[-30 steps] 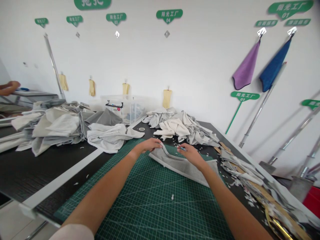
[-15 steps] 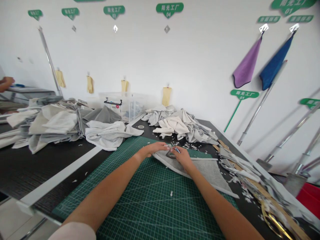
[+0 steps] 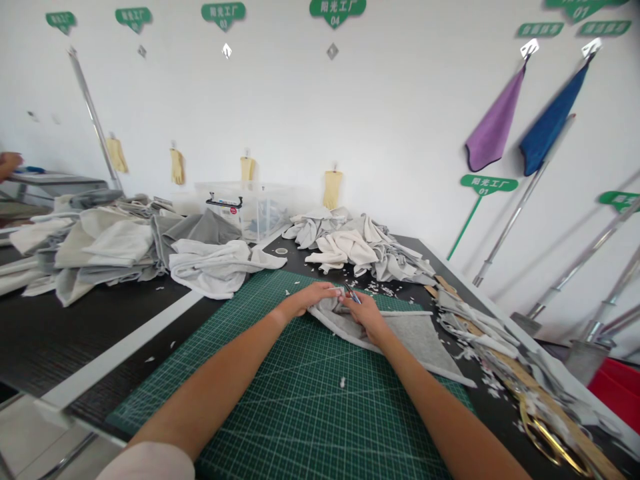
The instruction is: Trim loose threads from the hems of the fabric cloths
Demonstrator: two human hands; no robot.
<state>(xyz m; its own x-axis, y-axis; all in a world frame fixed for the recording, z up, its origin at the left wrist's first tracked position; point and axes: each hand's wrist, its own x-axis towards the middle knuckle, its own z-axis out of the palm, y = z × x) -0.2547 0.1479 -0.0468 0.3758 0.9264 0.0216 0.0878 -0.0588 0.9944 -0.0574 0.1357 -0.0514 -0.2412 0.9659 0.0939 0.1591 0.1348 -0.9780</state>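
A grey cloth [image 3: 415, 340] with pale hemmed edges lies on the green cutting mat [image 3: 280, 407]. My left hand [image 3: 317, 295] is closed on its raised far corner, fingers pinching the edge. Beside it, my right hand [image 3: 365, 312] is closed around small snips [image 3: 353, 294], a slim blue and silver tool whose tips point at the pinched edge. The cloth between the two hands is bunched and lifted, while its right end lies flat. Fingers partly hide the blades, so I cannot tell whether they touch the cloth.
Piles of grey and white cloths [image 3: 110, 243] stand at left, with more cloths [image 3: 350, 247] behind the mat. White scraps lie around. Gold-handled scissors [image 3: 547, 440] and a wooden strip [image 3: 565, 420] lie at right. A clear bin [image 3: 255, 217] stands behind. Another person's hand [image 3: 9, 162] shows far left.
The view has shifted slightly. The cloth between my hands is a little more bunched, and the snips' tips have turned slightly at the pinched edge. Both hands keep their hold.
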